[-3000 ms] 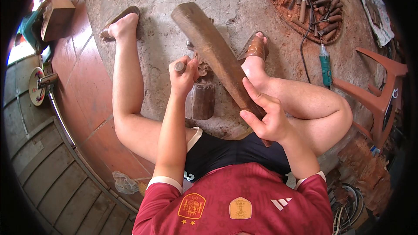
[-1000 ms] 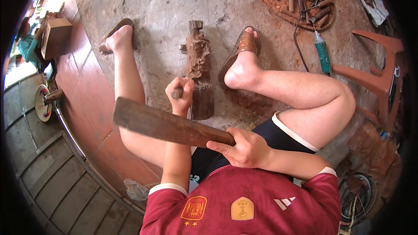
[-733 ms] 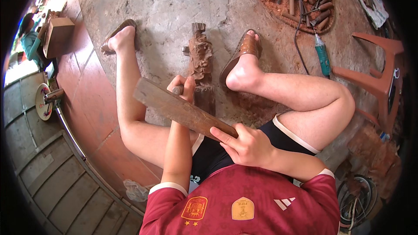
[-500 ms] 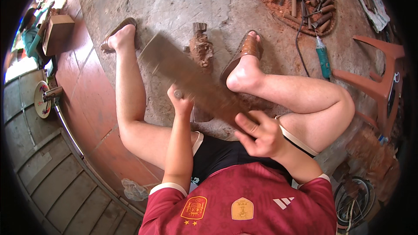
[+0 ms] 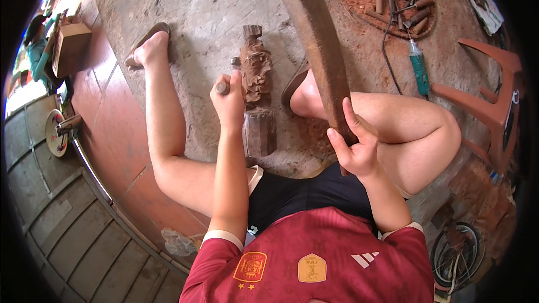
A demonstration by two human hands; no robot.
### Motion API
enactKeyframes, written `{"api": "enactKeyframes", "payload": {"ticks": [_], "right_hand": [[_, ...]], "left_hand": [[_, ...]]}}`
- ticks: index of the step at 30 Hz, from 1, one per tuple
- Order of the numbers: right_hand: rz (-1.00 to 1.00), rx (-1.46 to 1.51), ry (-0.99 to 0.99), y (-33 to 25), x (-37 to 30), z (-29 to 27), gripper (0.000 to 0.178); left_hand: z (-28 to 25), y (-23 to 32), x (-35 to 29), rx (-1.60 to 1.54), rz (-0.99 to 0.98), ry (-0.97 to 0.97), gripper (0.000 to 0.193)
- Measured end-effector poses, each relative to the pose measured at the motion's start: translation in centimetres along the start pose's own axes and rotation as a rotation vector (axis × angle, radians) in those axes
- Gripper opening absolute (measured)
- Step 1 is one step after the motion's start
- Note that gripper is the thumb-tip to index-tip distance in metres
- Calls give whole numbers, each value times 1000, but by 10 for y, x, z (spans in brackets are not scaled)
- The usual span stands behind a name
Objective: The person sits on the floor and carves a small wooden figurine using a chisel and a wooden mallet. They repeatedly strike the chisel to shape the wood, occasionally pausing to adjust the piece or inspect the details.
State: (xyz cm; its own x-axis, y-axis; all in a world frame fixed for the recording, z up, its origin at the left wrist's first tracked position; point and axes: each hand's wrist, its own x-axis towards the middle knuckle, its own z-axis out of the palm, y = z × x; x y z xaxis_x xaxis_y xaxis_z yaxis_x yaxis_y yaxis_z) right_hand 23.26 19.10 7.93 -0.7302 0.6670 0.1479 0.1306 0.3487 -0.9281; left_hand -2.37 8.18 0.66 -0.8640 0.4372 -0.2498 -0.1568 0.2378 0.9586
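Observation:
A brown wood carving (image 5: 257, 73) lies on the floor between my legs, its upper part cut into wavy relief and its near end a plain faceted block (image 5: 260, 133). My left hand (image 5: 229, 101) is closed round a carving chisel (image 5: 223, 88); the round butt of its handle faces me and its metal tip shows at the carving's left side. In my right hand (image 5: 359, 147) is a long flat wooden mallet (image 5: 317, 39), gripped at its narrow end. The mallet is raised to the right of the carving, apart from the chisel, and hides part of my right foot.
A round tray (image 5: 387, 29) of several wood-handled chisels and reddish shavings lies at the far right. A teal power tool (image 5: 418, 70) with a cord is near an orange plastic chair (image 5: 488, 92). At the left stand a fan (image 5: 57, 132) and a wooden box (image 5: 72, 49) beside another person.
The mallet has swung up and to the right, off the carving, which now shows fully. My left hand has shifted slightly up and left with the chisel.

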Motion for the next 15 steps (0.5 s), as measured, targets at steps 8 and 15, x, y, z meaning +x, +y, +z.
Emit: {"api": "enactKeyframes", "payload": {"ticks": [8, 15], "right_hand": [[-59, 21, -7, 7, -6, 12, 68], [-36, 4, -57, -1, -6, 9, 68]], "left_hand": [[-13, 10, -37, -192, 226, 183, 33], [-34, 12, -24, -413, 172, -50, 17]]}}
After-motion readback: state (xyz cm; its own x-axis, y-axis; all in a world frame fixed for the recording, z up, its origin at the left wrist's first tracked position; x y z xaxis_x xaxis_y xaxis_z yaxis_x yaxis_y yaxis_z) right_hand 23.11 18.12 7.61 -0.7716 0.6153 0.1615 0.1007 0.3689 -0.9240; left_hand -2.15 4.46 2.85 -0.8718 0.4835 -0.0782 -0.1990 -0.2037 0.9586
